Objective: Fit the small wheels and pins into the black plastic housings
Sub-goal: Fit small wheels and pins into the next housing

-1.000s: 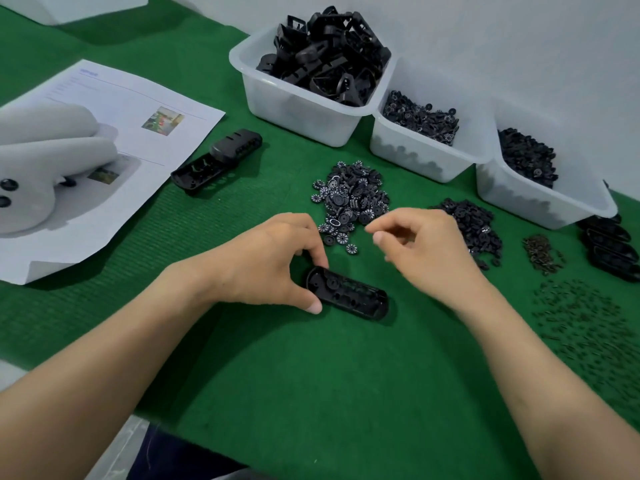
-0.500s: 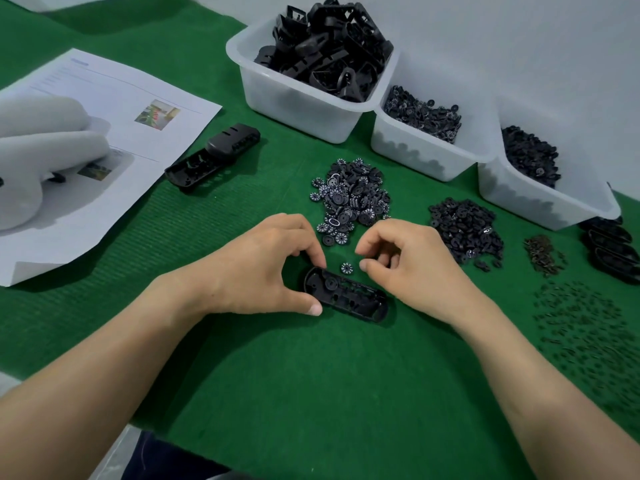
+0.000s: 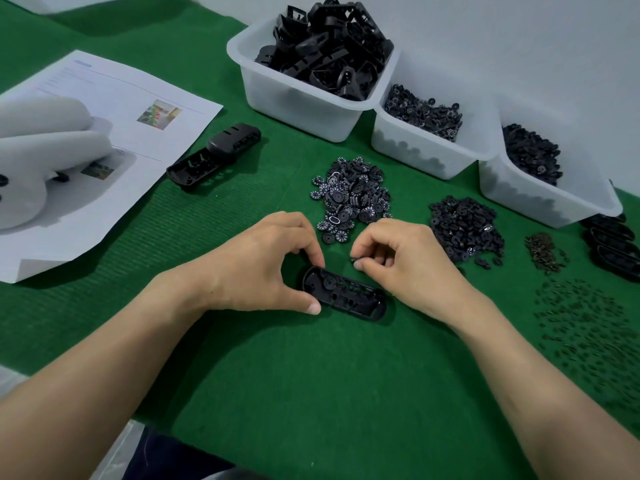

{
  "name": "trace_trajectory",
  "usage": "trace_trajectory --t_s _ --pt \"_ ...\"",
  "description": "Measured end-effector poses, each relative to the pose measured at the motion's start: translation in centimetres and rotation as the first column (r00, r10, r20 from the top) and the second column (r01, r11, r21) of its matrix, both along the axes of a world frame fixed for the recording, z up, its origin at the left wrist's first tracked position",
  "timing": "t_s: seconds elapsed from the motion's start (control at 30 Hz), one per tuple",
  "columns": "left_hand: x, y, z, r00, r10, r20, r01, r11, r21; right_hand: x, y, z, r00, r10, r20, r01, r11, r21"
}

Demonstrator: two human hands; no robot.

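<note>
Green felt (image 3: pixel 311 375) covers the bench and gives the small parts a soft, non-slip bed. Near its centre lies the black housing (image 3: pixel 344 294), open side up, its long axis running from about 10 to 4 o'clock. The left hand (image 3: pixel 263 261) pinches the housing's near-left end between thumb and forefinger, probably to keep it from sliding while a part is pressed in. The right hand (image 3: pixel 405 258) hovers just beyond the housing's far edge, with thumb and forefinger closed narrowly on a small wheel (image 3: pixel 356 260) that is too tiny to read in detail. The other fingers are curled under.

At 12 o'clock from the housing, close by, is the loose pile of wheels (image 3: pixel 349 195), placed for a short reach. A second dark pile (image 3: pixel 464 230) lies at 2 o'clock, a little brown heap (image 3: pixel 545 251) farther out, and scattered pins (image 3: pixel 588 323) at 3 o'clock. Three white tubs (image 3: pixel 294 98) of stock line the wall from 12 to 2. Finished-looking housings (image 3: pixel 613 247) are stacked at the right edge. A spare housing (image 3: pixel 214 157) and a printed sheet (image 3: pixel 121 133) lie at 10 o'clock.

Open felt lies toward 6 o'clock, between the forearms. The bench edge is near at 7 o'clock.
</note>
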State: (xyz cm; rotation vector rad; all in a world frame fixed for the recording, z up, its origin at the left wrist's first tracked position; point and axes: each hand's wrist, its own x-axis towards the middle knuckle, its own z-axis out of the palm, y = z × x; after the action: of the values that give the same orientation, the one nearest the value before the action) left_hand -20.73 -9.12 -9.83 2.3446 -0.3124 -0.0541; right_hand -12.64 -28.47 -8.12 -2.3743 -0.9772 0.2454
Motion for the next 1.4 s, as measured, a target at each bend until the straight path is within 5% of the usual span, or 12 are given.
trace_trajectory --t_s 0.33,0.5,0.93,1.13,1.4 --pt "-0.1 -0.1 -0.1 1.0 0.001 0.031 -0.002 0.999 0.033 -0.2 -0.4 0.0 1.0 0.015 -0.022 -0.016 0.999 -0.034" --pt "-0.1 -0.3 -0.1 0.999 0.009 0.05 -0.01 1.0 0.026 -0.7 -1.1 0.8 0.994 0.089 -0.07 -0.084 0.994 0.076" --pt "-0.1 -0.2 -0.1 0.999 0.014 0.051 -0.015 1.0 0.024 -1.1 -0.5 1.2 0.969 0.245 -0.018 -0.245 0.969 -0.036" --pt "-0.1 -0.2 0.0 0.999 0.016 0.032 -0.016 1.0 0.005 1.0 1.1 0.0 0.991 -0.123 0.057 0.122 0.992 0.018" --pt "-0.1 -0.2 0.0 0.999 0.011 0.038 -0.011 1.0 0.007 1.0 1.5 -0.9 0.988 -0.137 0.064 0.137 0.991 0.005"
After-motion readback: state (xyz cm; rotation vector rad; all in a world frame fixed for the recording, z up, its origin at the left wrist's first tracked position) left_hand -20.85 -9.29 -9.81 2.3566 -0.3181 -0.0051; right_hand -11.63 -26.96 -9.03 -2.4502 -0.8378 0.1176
